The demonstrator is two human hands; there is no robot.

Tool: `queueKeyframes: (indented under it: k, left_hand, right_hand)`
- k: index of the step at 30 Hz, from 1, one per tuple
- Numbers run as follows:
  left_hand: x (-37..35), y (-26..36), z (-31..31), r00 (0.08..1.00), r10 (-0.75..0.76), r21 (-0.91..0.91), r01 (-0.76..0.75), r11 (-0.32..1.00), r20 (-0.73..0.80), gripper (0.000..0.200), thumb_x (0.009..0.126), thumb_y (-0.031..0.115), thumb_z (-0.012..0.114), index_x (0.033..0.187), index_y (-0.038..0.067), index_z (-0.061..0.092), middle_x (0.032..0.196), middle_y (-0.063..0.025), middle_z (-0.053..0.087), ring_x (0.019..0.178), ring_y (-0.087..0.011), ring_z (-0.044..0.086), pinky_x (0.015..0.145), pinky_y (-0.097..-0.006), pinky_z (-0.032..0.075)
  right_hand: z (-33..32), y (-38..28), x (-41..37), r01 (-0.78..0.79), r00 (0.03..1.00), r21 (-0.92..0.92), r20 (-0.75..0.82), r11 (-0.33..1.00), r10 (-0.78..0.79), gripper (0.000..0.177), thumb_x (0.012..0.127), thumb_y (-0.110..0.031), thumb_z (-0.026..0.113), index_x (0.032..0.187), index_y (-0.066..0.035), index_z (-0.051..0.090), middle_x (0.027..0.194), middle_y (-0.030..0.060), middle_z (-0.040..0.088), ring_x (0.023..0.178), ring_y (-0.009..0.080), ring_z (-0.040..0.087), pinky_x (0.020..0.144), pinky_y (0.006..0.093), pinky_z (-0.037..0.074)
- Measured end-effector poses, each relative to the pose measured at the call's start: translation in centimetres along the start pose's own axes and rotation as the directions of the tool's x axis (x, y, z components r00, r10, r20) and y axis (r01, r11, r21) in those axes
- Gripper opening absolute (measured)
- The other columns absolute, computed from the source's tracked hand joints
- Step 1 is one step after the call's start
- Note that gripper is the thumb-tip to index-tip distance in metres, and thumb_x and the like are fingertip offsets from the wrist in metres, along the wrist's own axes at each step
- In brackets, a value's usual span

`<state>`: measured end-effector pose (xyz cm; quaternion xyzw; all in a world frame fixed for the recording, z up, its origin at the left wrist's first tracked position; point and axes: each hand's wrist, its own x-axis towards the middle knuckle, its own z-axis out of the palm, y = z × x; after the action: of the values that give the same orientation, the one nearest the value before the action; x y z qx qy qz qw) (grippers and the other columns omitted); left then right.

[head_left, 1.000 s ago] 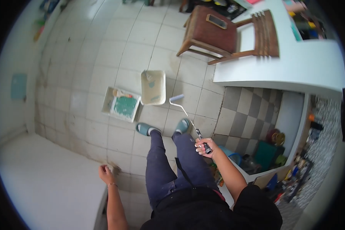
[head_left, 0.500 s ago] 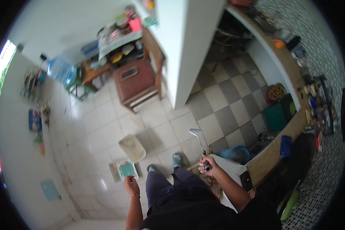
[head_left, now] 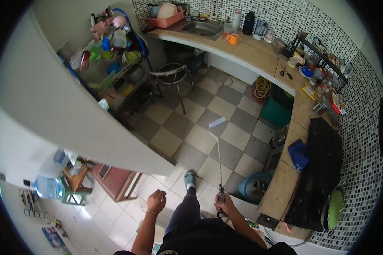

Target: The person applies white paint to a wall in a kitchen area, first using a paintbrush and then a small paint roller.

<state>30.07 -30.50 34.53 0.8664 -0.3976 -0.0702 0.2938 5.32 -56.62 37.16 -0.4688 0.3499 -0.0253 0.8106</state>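
My right hand (head_left: 226,205) grips the dark handle of a paint roller (head_left: 220,157). The roller's long thin metal rod points away from me, and its white roller head (head_left: 217,122) is over the checkered floor, touching nothing that I can see. My left hand (head_left: 156,201), with a bracelet at the wrist, hangs low to the left with its fingers curled in and nothing visible in them. Below it, partly hidden by my arm and body, is a pale tray (head_left: 159,233) on the white tiles.
A white wall (head_left: 102,123) juts in from the left. The tiled counter (head_left: 259,55) curves along the back and right, carrying a sink (head_left: 202,29), scissors (head_left: 286,73) and a blue cloth (head_left: 298,154). A blue bucket (head_left: 254,187) and a round stool (head_left: 171,74) stand on the floor.
My view has swung right, from the room with the red chair to the kitchen area. The paint roller stays in my right hand, now extended over the checkered tiles. One foot has stepped forward.
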Motion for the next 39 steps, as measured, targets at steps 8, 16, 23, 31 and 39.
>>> queueKeyframes:
  k: [8, 16, 23, 31, 39]
  left_hand:
    - [22.5, -2.1, 4.3, 0.989, -0.055, -0.205, 0.082, 0.975, 0.137, 0.007, 0.086, 0.010, 0.064, 0.090, 0.011, 0.069, 0.089, -0.0084, 0.069, 0.076, -0.0264, 0.069, 0.066, -0.0403, 0.056]
    - [48.3, -4.9, 4.7, 0.925, -0.316, -0.433, 0.201, 0.879, -0.212, 0.006, 0.086, 0.010, 0.065, 0.090, 0.007, 0.069, 0.105, -0.0107, 0.062, 0.086, -0.0243, 0.067, 0.076, -0.0382, 0.054]
    - [61.7, -4.9, 0.5, 0.925, -0.309, -0.165, 0.277, 0.947, -0.221, 0.011, 0.076, 0.018, 0.074, 0.075, 0.009, 0.068, 0.119, -0.0063, 0.055, 0.099, -0.0243, 0.064, 0.077, -0.0401, 0.052]
    - [69.4, -6.9, -11.4, 0.840, -0.394, -0.031, 0.413, 0.910, -0.373, 0.015, 0.064, 0.019, 0.079, 0.063, 0.011, 0.066, 0.114, -0.0042, 0.058, 0.105, -0.0225, 0.063, 0.089, -0.0451, 0.044]
    - [87.3, -12.4, -25.2, 0.828, 0.057, 0.041, -0.041, 0.998, -0.558, 0.018, 0.067, 0.001, 0.077, 0.068, 0.000, 0.059, 0.112, -0.0145, 0.053, 0.093, -0.0291, 0.062, 0.081, -0.0390, 0.054]
  right_hand:
    - [-0.2, -14.5, 11.7, 0.078, 0.977, -0.154, -0.182, 0.985, -0.106, 0.029, 0.083, -0.008, 0.081, 0.088, -0.010, 0.053, 0.063, 0.0006, 0.055, 0.050, 0.0109, 0.054, 0.047, 0.0267, 0.043]
    - [0.2, -24.5, 24.8, -0.007, 0.995, 0.138, -0.097, 0.990, 0.021, 0.028, 0.085, -0.005, 0.077, 0.088, -0.010, 0.050, 0.062, 0.0048, 0.057, 0.046, 0.0155, 0.054, 0.044, 0.0309, 0.046]
    - [-1.3, -34.4, 40.0, -0.247, 0.937, -0.180, -0.294, 0.952, 0.187, 0.021, 0.082, -0.011, 0.073, 0.075, -0.006, 0.054, 0.052, 0.0066, 0.052, 0.037, 0.0180, 0.051, 0.035, 0.0330, 0.042]
    - [1.4, -50.5, 56.3, -0.034, 0.999, -0.323, -0.034, 0.946, 0.025, 0.017, 0.084, -0.013, 0.071, 0.083, -0.006, 0.055, 0.054, 0.0065, 0.053, 0.038, 0.0173, 0.051, 0.036, 0.0314, 0.042]
    - [10.0, -58.1, 70.0, 0.303, 0.940, -0.148, 0.211, 0.941, -0.270, 0.050, 0.100, -0.052, 0.057, 0.083, -0.005, 0.052, 0.053, 0.0049, 0.051, 0.038, 0.0138, 0.047, 0.037, 0.0287, 0.038]
